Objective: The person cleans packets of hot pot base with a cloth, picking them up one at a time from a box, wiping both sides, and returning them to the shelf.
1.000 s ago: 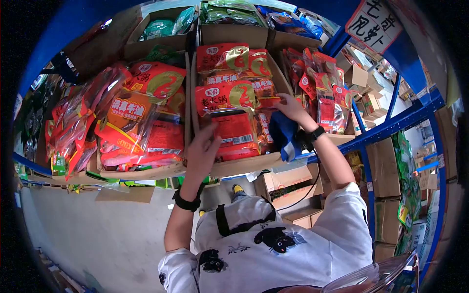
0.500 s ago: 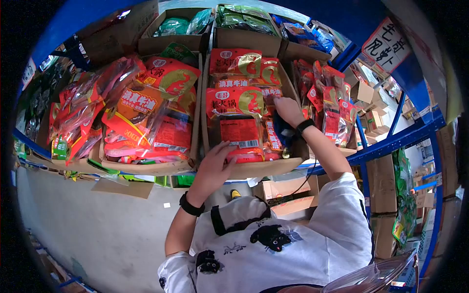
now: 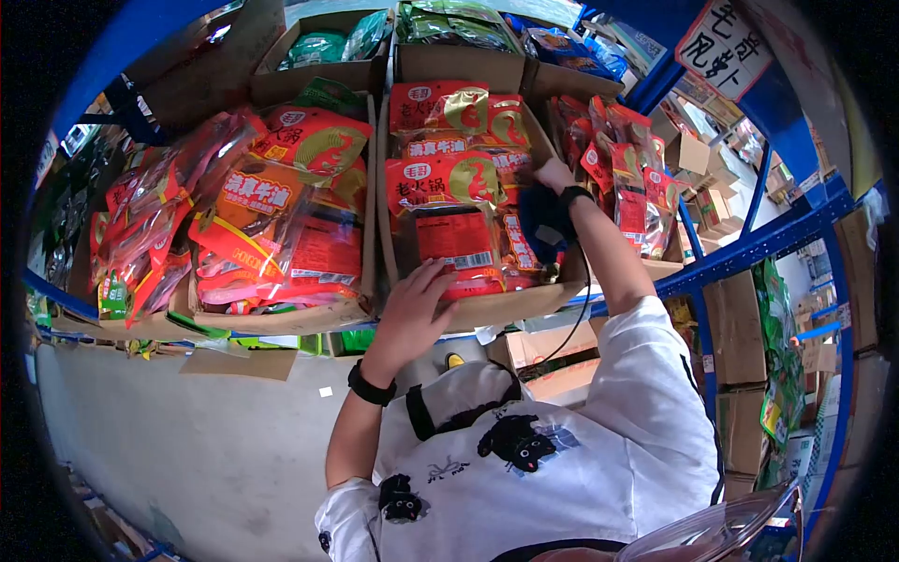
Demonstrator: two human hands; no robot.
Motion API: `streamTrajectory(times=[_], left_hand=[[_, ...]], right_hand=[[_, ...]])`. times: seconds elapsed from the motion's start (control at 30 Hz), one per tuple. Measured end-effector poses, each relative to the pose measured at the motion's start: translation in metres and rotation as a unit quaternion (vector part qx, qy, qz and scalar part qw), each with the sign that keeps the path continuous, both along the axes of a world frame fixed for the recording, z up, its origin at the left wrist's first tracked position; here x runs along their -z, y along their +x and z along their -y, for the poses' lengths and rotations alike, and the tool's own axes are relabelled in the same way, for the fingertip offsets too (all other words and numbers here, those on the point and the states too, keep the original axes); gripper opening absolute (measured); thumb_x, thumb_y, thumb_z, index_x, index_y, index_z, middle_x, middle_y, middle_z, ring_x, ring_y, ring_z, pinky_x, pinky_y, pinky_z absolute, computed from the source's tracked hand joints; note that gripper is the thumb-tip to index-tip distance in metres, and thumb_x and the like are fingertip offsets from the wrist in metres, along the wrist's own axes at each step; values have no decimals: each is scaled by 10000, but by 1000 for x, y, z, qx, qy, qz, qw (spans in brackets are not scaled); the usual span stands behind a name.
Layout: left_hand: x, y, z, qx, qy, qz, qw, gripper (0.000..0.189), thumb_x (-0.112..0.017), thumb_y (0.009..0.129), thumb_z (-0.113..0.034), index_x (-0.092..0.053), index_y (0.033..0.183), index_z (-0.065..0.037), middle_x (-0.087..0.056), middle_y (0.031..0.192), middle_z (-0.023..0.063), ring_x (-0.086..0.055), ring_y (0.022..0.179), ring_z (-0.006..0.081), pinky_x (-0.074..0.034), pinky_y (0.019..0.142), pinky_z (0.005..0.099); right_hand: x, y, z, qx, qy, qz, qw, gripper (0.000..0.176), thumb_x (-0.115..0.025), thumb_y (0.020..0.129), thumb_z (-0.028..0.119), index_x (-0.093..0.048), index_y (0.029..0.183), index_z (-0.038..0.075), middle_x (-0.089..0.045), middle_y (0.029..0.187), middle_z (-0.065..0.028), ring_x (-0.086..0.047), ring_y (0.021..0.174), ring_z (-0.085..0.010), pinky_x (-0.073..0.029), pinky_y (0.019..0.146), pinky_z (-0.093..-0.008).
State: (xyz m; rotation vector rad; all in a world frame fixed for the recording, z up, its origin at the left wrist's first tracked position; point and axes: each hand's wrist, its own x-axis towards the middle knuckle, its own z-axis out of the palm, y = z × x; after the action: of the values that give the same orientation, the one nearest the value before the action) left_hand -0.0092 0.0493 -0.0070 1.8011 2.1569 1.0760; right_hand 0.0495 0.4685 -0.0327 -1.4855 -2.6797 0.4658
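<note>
Head view: left hand (image 3: 412, 314) open, fingers spread, at front edge of middle box (image 3: 510, 306), fingertips touching red packet (image 3: 457, 245); right hand (image 3: 554, 176) pushed among packets (image 3: 440, 178) by box's right wall; fingers hidden, grip cannot tell; blue item (image 3: 540, 217) just below its wrist.

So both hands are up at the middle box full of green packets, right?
No. The head view shows the packets in the middle box are red, not green. Both hands are up at it: the left hand at its front, the right hand further in.
</note>
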Motion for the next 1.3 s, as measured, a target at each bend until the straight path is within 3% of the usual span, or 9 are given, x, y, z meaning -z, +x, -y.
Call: streamTrajectory(times=[0.23, 0.3, 0.5, 0.67, 0.77, 0.87, 1.03, 1.2, 1.3], left_hand=[[3, 1, -1, -7, -27, -11, 1000, 480, -604, 816, -271, -501, 1247, -87, -429, 1344, 141, -396, 1254, 309, -334, 1011, 432], [2, 3, 0, -9, -33, -32, 999, 520, -615, 803, -285, -480, 1269, -96, -415, 1355, 132, -382, 1265, 297, -326, 1007, 438], [8, 3, 0, -9, -22, -31, 999, 554, -625, 791, -301, -465, 1283, -103, -409, 1360, 124, -377, 1267, 291, -303, 1008, 433], [7, 6, -1, -17, -23, -47, 998, 554, -624, 793, -305, -465, 1285, -107, -413, 1358, 116, -381, 1260, 281, -281, 1016, 426], [7, 5, -1, -21, -23, -44, 999, 553, -621, 795, -311, -465, 1285, -108, -415, 1358, 113, -376, 1264, 277, -269, 1020, 431], [8, 5, -1, -20, -24, -36, 999, 552, -617, 798, -319, -465, 1285, -107, -414, 1360, 111, -367, 1272, 274, -264, 1019, 435], [9, 6, -1, -32, 2, -59, 998, 544, -643, 768, -302, -496, 1249, -96, -461, 1319, 108, -400, 1250, 254, -292, 988, 399], [9, 4, -1, -23, -3, -54, 998, 536, -632, 779, -312, -495, 1252, -99, -458, 1323, 110, -392, 1259, 252, -299, 986, 398], [10, 2, -1, -4, -21, -32, 999, 546, -602, 814, -335, -459, 1290, -111, -422, 1353, 108, -372, 1271, 273, -272, 1012, 427]], right_hand=[[5, -16, -5, -115, -29, 93, 989, 320, -548, 771, 247, -662, 973, 27, -644, 1008, -190, -622, 913, -329, -481, 775, -387], [11, -20, -6, -156, -92, 37, 983, 499, -658, 743, 422, -656, 988, -12, -671, 948, -168, -627, 922, -313, -467, 789, -344], [-39, -29, 15, -61, 28, 110, 992, 421, -628, 653, 319, -665, 946, 19, -648, 986, -194, -620, 940, -330, -478, 770, -387], [-55, -18, 16, -125, 37, 124, 984, 414, -621, 621, 269, -670, 949, 21, -640, 999, -209, -609, 939, -383, -481, 803, -410], [-79, -4, 51, -106, -22, -73, 991, 685, -688, 621, 197, -445, 1200, -77, -612, 1043, -262, -604, 978, -366, -480, 813, -406], [-58, -7, 30, 40, 11, -47, 998, 938, -764, 593, 262, -258, 1281, -127, -599, 1097, -245, -605, 992, -352, -482, 820, -408], [-74, 2, 28, -11, -57, -46, 997, 745, -814, 557, 395, -560, 1031, -121, -641, 1002, -223, -618, 971, -340, -499, 810, -396], [-81, 12, 58, -75, 133, -107, 982, 465, -772, 618, 411, -670, 688, -37, -635, 687, -218, -647, 687, -335, -506, 660, -382], [-86, 31, 66, -118, 220, -152, 956, 364, -710, 707, 343, -676, 696, -19, -623, 657, -203, -631, 647, -334, -494, 628, -390]])
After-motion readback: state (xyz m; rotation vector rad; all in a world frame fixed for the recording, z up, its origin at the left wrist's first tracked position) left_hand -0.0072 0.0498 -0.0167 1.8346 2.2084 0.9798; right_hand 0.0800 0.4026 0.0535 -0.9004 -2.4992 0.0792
